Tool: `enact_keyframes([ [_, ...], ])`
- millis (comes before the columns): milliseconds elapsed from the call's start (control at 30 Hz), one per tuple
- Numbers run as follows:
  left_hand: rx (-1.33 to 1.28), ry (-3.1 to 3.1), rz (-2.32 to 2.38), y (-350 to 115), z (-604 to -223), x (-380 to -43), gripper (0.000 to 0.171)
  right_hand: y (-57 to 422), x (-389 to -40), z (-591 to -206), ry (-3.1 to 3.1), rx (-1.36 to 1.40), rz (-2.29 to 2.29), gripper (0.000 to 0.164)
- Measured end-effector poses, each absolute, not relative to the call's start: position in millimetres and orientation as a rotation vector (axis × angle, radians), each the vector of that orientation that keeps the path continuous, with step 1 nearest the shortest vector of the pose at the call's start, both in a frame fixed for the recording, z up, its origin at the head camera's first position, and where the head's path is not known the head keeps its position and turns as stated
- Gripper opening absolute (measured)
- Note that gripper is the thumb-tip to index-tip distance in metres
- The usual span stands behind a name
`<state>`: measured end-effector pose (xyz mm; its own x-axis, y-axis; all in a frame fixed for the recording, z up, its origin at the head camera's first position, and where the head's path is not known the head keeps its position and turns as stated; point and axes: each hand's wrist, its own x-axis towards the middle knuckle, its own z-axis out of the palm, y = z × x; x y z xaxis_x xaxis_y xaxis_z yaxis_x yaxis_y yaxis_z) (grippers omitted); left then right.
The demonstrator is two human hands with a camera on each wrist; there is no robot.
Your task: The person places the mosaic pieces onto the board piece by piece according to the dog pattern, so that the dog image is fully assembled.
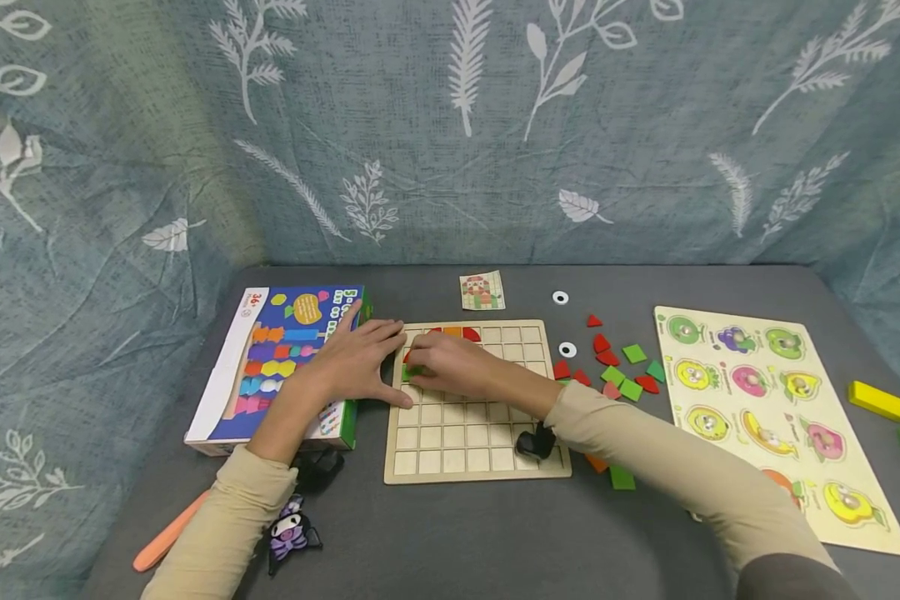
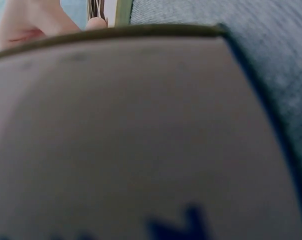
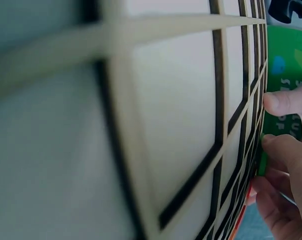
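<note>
A wooden grid board [image 1: 478, 478] lies on the dark table in the head view. My right hand [image 1: 450, 362] reaches across to its left column, fingertips and thumb pinching a green tile [image 1: 407, 374]. That tile [image 3: 263, 159] shows as a thin edge under the thumb in the right wrist view. Along the top row sit an orange tile [image 1: 452, 332] and a red rounded piece [image 1: 471, 334]; other red pieces there are partly hidden by the hand. My left hand [image 1: 356, 358] spreads its fingers beside the board, thumb at the left edge.
A toy box [image 1: 225, 375] stands left of the board. Loose red and green pieces [image 1: 631, 389] lie to the right, before a fruit puzzle board [image 1: 712, 496]. A pattern card [image 1: 482, 291] lies behind; a purple charm [image 1: 290, 533] and an orange stick [image 1: 168, 533] lie front left.
</note>
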<state>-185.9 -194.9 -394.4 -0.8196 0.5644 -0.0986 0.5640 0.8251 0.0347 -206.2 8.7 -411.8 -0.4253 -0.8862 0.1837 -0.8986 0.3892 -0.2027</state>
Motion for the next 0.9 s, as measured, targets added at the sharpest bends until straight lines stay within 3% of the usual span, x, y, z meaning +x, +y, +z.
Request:
enact_keyframes([
  [400,0.879,2.888,0.009,-193,-394,-188,0.103,28,-202,-409,-2.517,1.661,0.42,0.017],
  [900,0.871,2.888,0.05,-191,-395,-188,0.103,220,-158,-417,-2.74,1.049,0.607,0.023],
])
